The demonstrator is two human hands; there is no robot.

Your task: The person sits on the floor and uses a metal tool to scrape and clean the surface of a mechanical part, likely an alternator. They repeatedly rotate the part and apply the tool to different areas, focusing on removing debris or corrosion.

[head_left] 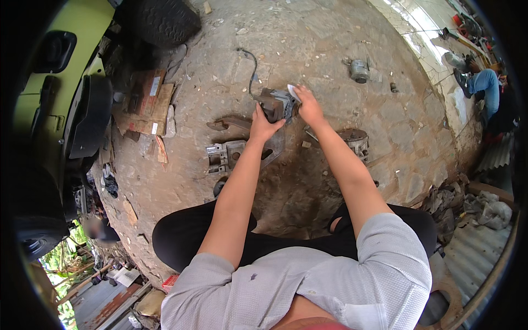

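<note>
A dark and grey metal assembly point(277, 104) stands on the stone floor in front of me, with a dark cable point(254, 66) running away from it. My left hand point(265, 125) grips its near left side. My right hand point(307, 106) is at its right side, fingers closed on a small white pad point(292, 92), possibly paper or cloth. Near my left forearm lie a cast metal bracket point(219, 158) and a rusty curved plate point(225, 123). A round metal housing point(356, 142) is partly behind my right forearm.
A green vehicle point(60, 49), tyre point(159, 22) and cardboard point(146, 107) occupy the left. Beyond sit a cylindrical metal part point(359, 71) and small piece point(394, 87). At the far right a seated person's leg point(483, 85) is beside tools. Corrugated sheet point(473, 258) lies at lower right.
</note>
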